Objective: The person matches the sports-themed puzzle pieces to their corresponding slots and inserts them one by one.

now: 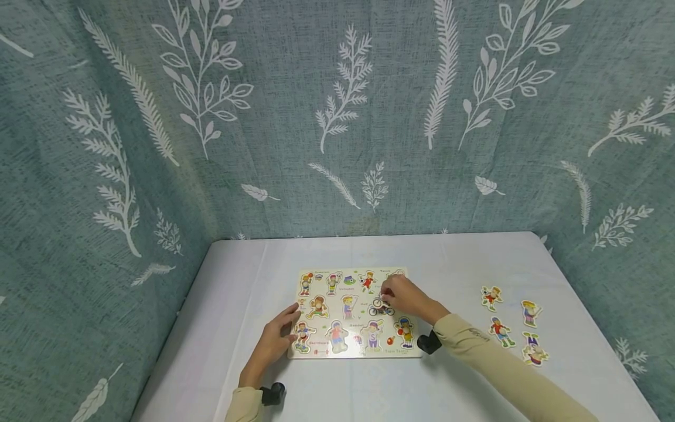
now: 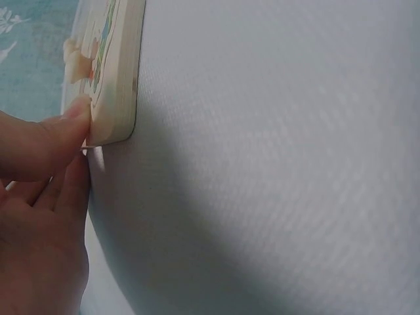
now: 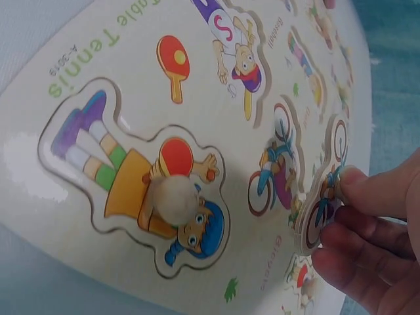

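Observation:
A wooden puzzle board [image 1: 358, 355] with sports figures lies on the table. My left hand [image 1: 274, 339] holds the board's left edge, the thumb [image 2: 75, 121] against its lower corner in the left wrist view. With thumb and fingers, my right hand [image 1: 406, 295] pinches a bicycle puzzle piece [image 3: 319, 207]. That piece is tilted on its edge, just beside the matching bicycle recess [image 3: 272, 167] in the board. A table tennis piece [image 3: 134, 187] with a round knob sits in its slot nearby. In the head view, fingers partly hide the held piece.
Several loose pieces lie on the table at the right, among them a soccer player [image 1: 491, 298], a golfer [image 1: 530, 313] and an upside-down figure [image 1: 535, 350]. A white cloth covers the table [image 1: 248, 293]. Leaf-patterned curtain [image 1: 285, 135] stands behind and at both sides.

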Demonstrator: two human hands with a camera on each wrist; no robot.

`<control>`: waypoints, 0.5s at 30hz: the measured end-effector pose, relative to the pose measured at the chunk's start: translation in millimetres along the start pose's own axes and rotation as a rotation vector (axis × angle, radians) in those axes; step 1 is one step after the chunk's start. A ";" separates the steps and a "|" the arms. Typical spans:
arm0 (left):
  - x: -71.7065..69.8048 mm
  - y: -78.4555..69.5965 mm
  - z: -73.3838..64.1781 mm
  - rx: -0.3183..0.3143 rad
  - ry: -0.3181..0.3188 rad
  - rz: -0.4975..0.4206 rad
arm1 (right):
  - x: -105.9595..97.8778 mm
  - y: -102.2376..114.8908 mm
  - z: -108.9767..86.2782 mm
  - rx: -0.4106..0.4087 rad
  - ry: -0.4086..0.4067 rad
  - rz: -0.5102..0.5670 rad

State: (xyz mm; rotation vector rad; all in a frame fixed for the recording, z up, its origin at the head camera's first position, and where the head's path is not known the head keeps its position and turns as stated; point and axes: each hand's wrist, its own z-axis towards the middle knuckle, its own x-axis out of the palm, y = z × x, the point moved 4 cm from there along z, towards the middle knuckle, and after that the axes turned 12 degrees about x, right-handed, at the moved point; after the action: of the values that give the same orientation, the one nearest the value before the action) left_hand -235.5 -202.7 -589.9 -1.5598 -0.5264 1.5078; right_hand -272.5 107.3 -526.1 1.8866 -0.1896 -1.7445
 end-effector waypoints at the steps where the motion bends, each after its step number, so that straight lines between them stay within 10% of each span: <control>1: 0.0 0.4 0.1 -0.004 -0.001 0.000 | 1.0 0.1 0.6 0.003 0.004 -0.006; 15: 0.6 -0.2 0.7 -0.007 0.003 0.002 | 16.0 6.4 1.5 0.011 0.031 -0.003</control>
State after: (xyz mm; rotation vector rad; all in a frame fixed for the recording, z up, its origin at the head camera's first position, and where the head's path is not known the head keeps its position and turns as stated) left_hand -236.1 -201.9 -589.9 -1.5677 -0.5290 1.5061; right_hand -269.9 94.2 -536.9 1.9212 -0.1852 -1.7183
